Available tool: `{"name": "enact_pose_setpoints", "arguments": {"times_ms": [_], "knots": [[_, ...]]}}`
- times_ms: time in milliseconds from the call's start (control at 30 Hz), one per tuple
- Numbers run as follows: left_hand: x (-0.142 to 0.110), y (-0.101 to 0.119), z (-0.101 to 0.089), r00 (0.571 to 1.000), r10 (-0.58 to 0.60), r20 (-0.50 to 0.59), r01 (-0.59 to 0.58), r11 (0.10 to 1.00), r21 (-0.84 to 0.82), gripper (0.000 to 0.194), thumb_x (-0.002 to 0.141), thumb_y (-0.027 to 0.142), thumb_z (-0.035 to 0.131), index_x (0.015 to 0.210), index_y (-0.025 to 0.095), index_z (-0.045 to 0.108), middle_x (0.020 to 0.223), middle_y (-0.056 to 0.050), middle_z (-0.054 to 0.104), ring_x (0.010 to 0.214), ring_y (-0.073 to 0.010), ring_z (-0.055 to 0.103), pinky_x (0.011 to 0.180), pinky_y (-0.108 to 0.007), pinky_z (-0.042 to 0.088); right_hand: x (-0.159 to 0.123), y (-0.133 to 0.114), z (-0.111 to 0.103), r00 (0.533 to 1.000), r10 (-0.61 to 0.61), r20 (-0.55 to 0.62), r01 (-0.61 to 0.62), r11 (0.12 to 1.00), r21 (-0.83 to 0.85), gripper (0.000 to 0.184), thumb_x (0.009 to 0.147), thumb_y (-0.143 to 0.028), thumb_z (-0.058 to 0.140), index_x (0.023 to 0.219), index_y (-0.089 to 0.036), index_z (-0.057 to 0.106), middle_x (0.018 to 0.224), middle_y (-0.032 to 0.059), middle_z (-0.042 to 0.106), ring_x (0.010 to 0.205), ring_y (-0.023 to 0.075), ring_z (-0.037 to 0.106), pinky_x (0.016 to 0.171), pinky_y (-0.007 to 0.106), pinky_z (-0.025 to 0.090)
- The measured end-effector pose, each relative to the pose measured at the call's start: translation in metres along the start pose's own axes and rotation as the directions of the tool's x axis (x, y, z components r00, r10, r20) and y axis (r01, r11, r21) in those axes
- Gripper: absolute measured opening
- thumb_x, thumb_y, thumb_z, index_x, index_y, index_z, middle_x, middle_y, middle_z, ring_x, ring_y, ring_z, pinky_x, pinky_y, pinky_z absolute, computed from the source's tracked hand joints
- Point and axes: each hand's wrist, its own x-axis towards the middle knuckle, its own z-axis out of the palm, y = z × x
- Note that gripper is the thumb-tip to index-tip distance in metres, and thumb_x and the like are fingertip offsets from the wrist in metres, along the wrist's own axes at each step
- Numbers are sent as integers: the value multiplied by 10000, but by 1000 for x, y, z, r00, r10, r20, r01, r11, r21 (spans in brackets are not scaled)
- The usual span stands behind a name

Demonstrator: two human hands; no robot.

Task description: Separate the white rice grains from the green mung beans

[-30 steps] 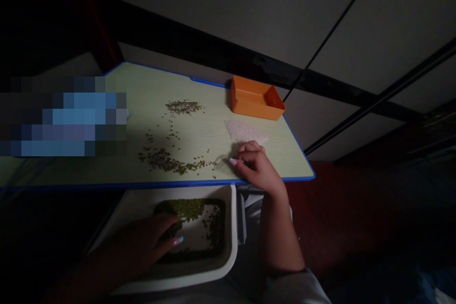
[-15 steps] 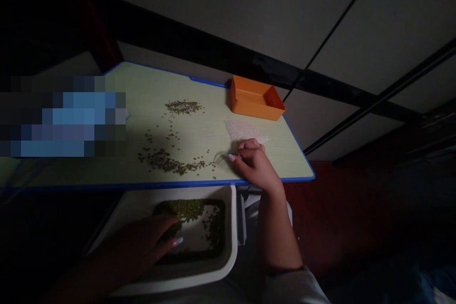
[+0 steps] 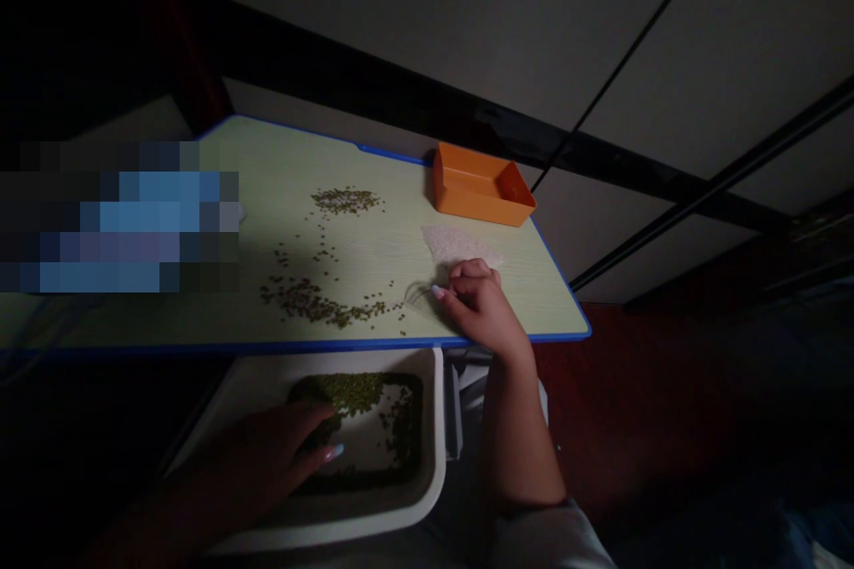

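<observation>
My left hand [image 3: 286,449] reaches into a white basin [image 3: 433,453] just below the table edge. Its thumb and forefinger are apart near the green beans [image 3: 360,391] there; the other fingers are lost in shadow. My right hand [image 3: 477,298] rests on the table with curled fingers. A small see-through thing with a thin curved rim [image 3: 420,295] sticks out from its fingertips; its kind is unclear. Just behind this hand lies a patch of pale grains [image 3: 460,242]. To its left, small green beans [image 3: 313,302] are scattered in a band, with another bean pile [image 3: 347,199] farther back.
An orange open box [image 3: 484,187] stands at the back right of the pale green, blue-edged table [image 3: 393,236]. A blurred-out blue patch [image 3: 147,213] covers the left side. Behind the table rise cabinet panels [image 3: 427,18]; a dark red floor [image 3: 640,373] shows at right.
</observation>
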Motion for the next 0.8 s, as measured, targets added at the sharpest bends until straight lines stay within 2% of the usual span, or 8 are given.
{"name": "enact_pose_setpoints", "arguments": {"times_ms": [200, 400, 600, 800], "knots": [[-2, 0, 0, 1000, 19, -10, -19, 1000, -20, 503, 992, 595, 587, 1300, 302, 856, 1355, -119, 918, 1237, -392, 879, 1062, -482, 692, 3, -3, 1, 1000, -1, 4, 1, 1000, -11, 454, 1052, -311, 779, 670, -231, 546, 976, 62, 677, 1103, 282, 587, 1019, 463, 376], [0, 4, -3, 999, 1, 35, -2, 1000, 15, 557, 988, 593, 553, 1330, 273, 855, 1365, -139, 915, 1248, -403, 876, 1064, -504, 690, 5, -5, 1, 998, -39, 49, 40, 999, -15, 431, 1062, -287, 778, 678, -235, 589, 961, 48, 672, 1086, 273, 609, 1034, 459, 386], [1, 7, -6, 998, -8, 55, 7, 1000, 22, 590, 984, 589, 536, 1370, 261, 839, 1406, -145, 900, 1278, -392, 864, 1082, -486, 676, 3, -5, -3, 992, -93, 89, 87, 994, 67, 418, 1059, -318, 785, 687, -244, 609, 997, 48, 683, 1110, 274, 620, 1055, 461, 406], [1, -1, 0, 999, 5, 32, -6, 1000, 14, 528, 985, 592, 563, 1315, 297, 849, 1335, -124, 920, 1193, -377, 886, 1026, -472, 690, -1, -1, -6, 994, -80, 74, 74, 994, 79, 418, 1046, -324, 772, 673, -242, 603, 969, 47, 672, 1066, 271, 608, 1038, 467, 401]]}}
